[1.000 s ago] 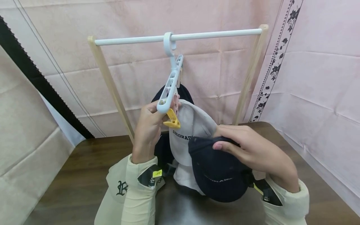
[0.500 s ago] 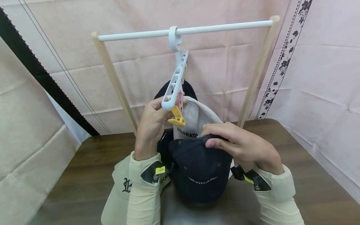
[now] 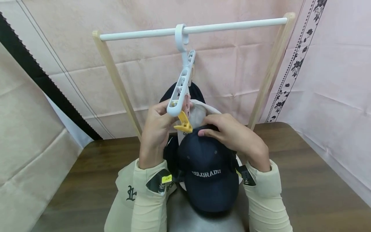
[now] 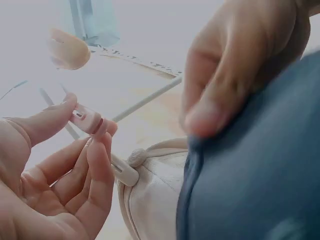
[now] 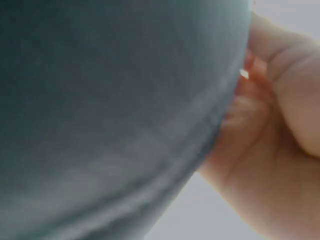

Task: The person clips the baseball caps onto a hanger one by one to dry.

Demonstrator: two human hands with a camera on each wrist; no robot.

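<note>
My left hand (image 3: 155, 132) pinches a pink clip (image 4: 86, 120) hanging under the light-blue hanger (image 3: 182, 87); the left wrist view shows thumb and fingertips on it. Just in front of it dangles a yellow clip (image 3: 185, 122). In my right hand (image 3: 239, 138) is a navy baseball cap (image 3: 214, 193) lettered COLORADO, pinched by its crown edge, brim down, close below the yellow clip. A light grey cap (image 4: 157, 175) hangs behind, its edge held by a whitish clip (image 4: 125, 172). Navy cloth fills most of the right wrist view, hiding the right fingertips.
The hanger hooks over a white rod (image 3: 234, 25) between wooden posts (image 3: 117, 83). Farther back on the hanger is another dark cap (image 3: 197, 92). A pale cap (image 3: 123, 199) with a black letter lies by my left forearm, on the brown table (image 3: 313, 180).
The right hand has brought the navy cap left and up toward the clips, turning it so its lettering and brim show. My left hand stays at the pink clip.
</note>
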